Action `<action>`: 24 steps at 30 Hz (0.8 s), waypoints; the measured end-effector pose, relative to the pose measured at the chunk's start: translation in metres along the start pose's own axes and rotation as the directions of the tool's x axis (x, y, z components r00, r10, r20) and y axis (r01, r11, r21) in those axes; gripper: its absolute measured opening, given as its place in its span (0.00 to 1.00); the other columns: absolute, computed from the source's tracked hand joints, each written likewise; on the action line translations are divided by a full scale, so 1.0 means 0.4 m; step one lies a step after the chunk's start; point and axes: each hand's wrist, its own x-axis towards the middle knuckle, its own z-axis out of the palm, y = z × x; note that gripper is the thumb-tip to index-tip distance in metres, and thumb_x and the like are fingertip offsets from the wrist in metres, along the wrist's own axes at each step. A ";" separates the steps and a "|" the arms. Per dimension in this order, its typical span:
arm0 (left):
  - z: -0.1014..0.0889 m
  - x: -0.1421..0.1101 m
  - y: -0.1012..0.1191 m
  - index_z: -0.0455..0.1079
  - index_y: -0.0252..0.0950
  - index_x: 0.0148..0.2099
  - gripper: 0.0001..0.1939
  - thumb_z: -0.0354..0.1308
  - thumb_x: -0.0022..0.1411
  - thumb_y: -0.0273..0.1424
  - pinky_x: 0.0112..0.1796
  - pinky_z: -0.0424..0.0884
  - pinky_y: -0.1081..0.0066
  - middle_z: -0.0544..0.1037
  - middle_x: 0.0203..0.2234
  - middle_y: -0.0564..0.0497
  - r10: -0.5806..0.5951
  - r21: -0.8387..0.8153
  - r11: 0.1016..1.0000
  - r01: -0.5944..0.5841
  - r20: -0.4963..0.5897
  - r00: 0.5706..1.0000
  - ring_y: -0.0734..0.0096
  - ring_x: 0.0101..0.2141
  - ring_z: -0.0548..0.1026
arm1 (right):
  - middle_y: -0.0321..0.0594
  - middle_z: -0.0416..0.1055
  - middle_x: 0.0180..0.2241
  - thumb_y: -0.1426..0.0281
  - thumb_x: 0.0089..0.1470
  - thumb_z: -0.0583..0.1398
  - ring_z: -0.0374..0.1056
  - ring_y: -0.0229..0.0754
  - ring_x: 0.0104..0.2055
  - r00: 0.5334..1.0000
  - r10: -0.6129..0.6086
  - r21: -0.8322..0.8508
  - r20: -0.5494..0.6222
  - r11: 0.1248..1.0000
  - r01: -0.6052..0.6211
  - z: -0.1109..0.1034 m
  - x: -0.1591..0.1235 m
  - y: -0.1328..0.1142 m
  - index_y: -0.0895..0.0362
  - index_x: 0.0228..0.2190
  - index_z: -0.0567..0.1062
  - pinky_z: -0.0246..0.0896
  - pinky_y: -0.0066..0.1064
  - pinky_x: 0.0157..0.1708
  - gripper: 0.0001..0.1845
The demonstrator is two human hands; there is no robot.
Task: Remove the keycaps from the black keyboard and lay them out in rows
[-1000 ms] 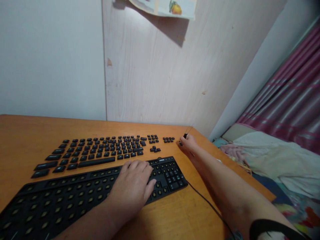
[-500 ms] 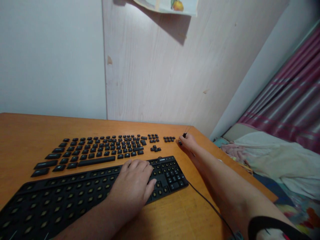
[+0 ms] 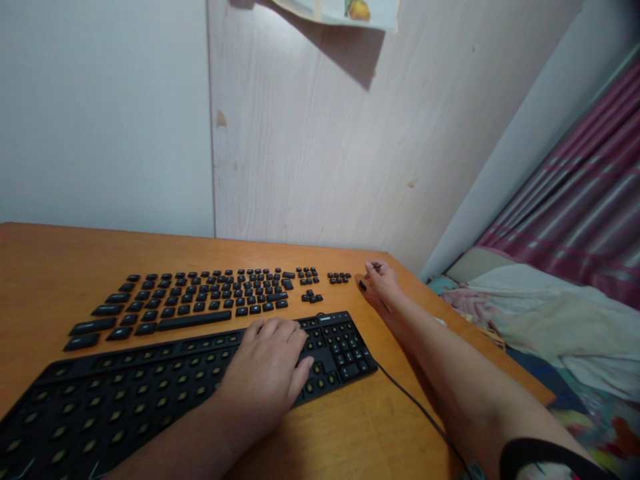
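Observation:
My left hand [image 3: 267,363] lies flat on a black keyboard [image 3: 345,360], its fingers stretched out. Most of the keyboard's sockets show without caps, while keycaps still sit on its number pad at the right end. Farther off to the right, my right hand [image 3: 384,281] is closed around a small black keycap puller [image 3: 377,267], mostly hidden by the fingers. A loose black keycap [image 3: 362,285] lies on the table just left of that hand. Rows of removed keycaps [image 3: 210,293] are laid out behind the keyboard in keyboard order.
The wooden table [image 3: 90,250] meets a pale wall behind. From the keyboard's right side a black cable [image 3: 415,400] runs toward the near edge. Beyond the table's right edge is a bed with crumpled bedding [image 3: 540,320], beside a purple curtain [image 3: 575,187].
My right hand has turned and lifted slightly back, and the puller's thin wires no longer show. The keycap by it is now plainly visible on the table. My left hand has stayed put.

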 end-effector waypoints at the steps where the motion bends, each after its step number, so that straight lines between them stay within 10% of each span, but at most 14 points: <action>1: 0.000 0.000 0.000 0.72 0.39 0.47 0.12 0.52 0.66 0.36 0.54 0.59 0.53 0.75 0.45 0.46 0.001 0.000 1.000 -0.001 -0.002 1.000 0.55 0.49 0.68 | 0.41 0.73 0.29 0.61 0.59 0.52 0.67 0.40 0.31 1.000 0.011 -0.025 -0.003 1.000 -0.012 -0.004 0.000 0.003 0.57 0.36 0.73 0.58 0.27 0.30 0.15; 24: -0.001 0.002 0.003 0.72 0.39 0.47 0.12 0.52 0.66 0.36 0.54 0.59 0.53 0.75 0.45 0.46 0.000 0.002 1.000 0.000 -0.009 1.000 0.55 0.48 0.68 | 0.40 0.77 0.31 0.63 0.54 0.61 0.70 0.40 0.33 0.975 0.116 -0.313 0.192 0.948 -0.052 -0.012 -0.043 -0.029 0.54 0.33 0.77 0.57 0.27 0.30 0.09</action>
